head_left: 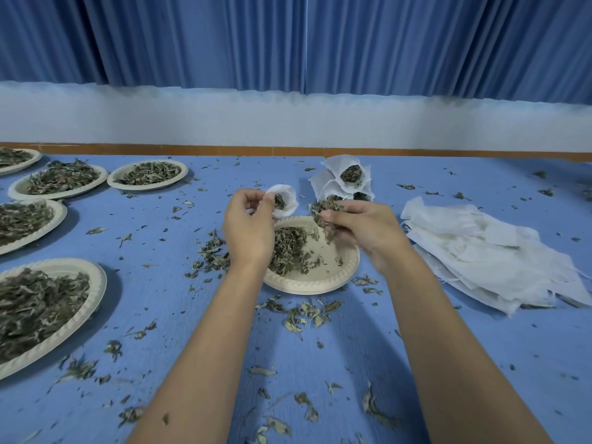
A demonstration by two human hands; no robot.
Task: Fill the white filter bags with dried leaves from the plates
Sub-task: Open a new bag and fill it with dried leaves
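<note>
Curtain [288,40], blue, in close vertical pleats, fills the upper field; its top and sides are cut off. Below it runs a pale wall band [288,120], then a narrow orange-brown strip [192,151] at the table's far edge.

Table [480,363], covered in a matt blue, faintly textured surface, spans the lower field. It is strewn with loose leaf fragments [301,315], grey-green and curled; the smallest read only as specks.

Empty bags [487,251], thin white woven fabric with frayed edges and loose threads, lie in a slumped, overlapping heap at the right. Their number cannot be made out.

Side plates [93,302], five round, cream, fluted-rim discs heaped with dried leaves, stand at the left; three are cropped by the frame.

Centre plate [307,288], of the same make, lies beneath both hands. It carries a thin heap of plate leaves [288,248] on its left half, partly hidden by the left wrist.

Left hand [248,225] pinches a filter bag [286,200] between thumb and curled fingers, above the plate's far rim. The bag's mouth gapes round, facing the right hand, with dark leaves inside; its lower part is hidden behind the fingers.

Right hand [362,229] has its fingers curled round a leaf clump [323,209], crumpled and ragged, just beside the bag's mouth.

Filled bags [352,174], white and bulging, cluster behind the hands with dark leaves showing at their open mouths. Those at the back are overlapped and hard to count.
</note>
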